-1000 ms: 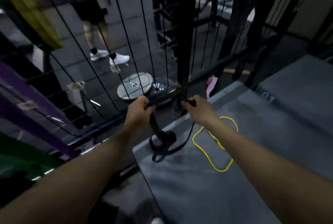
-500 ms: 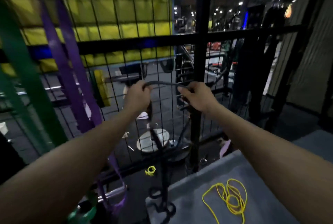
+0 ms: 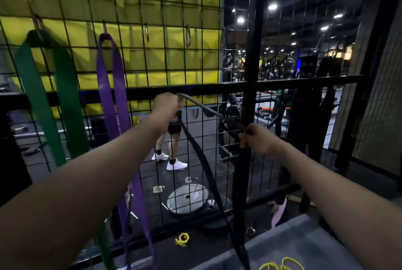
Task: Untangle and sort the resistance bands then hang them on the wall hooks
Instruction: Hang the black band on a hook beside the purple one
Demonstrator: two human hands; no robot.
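While black band (image 3: 196,150) hangs, fingers (image 3: 244,139) pinch it.

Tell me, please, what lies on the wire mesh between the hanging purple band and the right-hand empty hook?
In the head view, another empty hook hangs between the purple band and the right-hand hook; otherwise only bare mesh.

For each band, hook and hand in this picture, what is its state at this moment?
Green band: hung on a hook.
Purple band: hung on a hook.
Black band: held by both hands, not yet hung.
Yellow band: lying on the mat.
Free hooks: nothing on them.
Left hand: closed on the black band.
Right hand: closed on the black band.
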